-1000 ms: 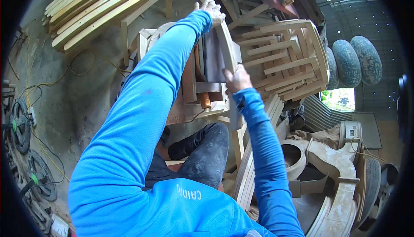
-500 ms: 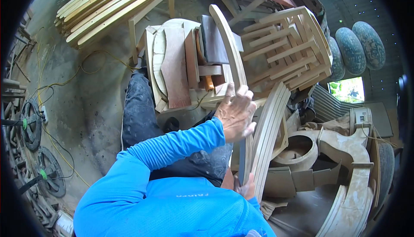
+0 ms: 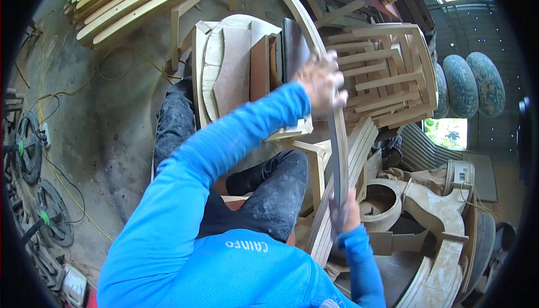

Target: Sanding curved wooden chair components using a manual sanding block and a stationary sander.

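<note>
Gripping a curved wooden strip [image 3: 339,151] right of the frame's centre, I had the fingers of my left hand [image 3: 320,82] curled over its middle and those of my right hand [image 3: 347,214] around its lower end.

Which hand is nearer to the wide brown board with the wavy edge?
The left. The left hand is right of the wide brown board, apart from it, at the curved wooden piece; the right hand is farther away, lower right, at the piece's bottom end.
</note>
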Available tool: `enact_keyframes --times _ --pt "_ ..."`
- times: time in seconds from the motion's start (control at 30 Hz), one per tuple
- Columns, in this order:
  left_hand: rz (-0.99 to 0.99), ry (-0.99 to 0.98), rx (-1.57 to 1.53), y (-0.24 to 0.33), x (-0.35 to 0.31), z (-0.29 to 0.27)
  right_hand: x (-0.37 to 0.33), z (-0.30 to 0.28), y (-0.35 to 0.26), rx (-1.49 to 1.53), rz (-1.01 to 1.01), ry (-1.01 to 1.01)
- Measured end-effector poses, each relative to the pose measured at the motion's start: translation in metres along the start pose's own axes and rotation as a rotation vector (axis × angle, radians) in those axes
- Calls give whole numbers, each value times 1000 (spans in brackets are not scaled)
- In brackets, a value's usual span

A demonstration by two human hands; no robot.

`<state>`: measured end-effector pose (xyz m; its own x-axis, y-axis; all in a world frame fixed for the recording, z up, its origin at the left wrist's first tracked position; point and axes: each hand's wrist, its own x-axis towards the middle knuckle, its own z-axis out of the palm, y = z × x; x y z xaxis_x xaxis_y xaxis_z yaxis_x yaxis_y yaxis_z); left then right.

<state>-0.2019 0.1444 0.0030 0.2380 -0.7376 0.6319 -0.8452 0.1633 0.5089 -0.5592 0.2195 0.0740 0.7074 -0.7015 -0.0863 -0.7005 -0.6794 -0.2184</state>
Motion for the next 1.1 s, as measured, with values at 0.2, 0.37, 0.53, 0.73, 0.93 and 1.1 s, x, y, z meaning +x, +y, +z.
enact_keyframes --times 0.2,0.37,0.53,0.73,0.93,1.1 --pt "-259 119 26 -39 -2 6 218 1 0 -192 32 -52" --pt "-219 32 -92 18 -64 -15 349 7 -40 -313 -49 -5" --pt "-141 -6 -23 19 -62 -31 311 36 -57 -233 -128 105" --pt "171 -150 173 8 -42 -41 82 72 8 -29 -58 53" --pt "178 -386 178 27 -65 -12 -153 89 63 -163 -53 -64" --pt "209 -68 -88 98 -117 -19 -258 84 48 53 -106 25"
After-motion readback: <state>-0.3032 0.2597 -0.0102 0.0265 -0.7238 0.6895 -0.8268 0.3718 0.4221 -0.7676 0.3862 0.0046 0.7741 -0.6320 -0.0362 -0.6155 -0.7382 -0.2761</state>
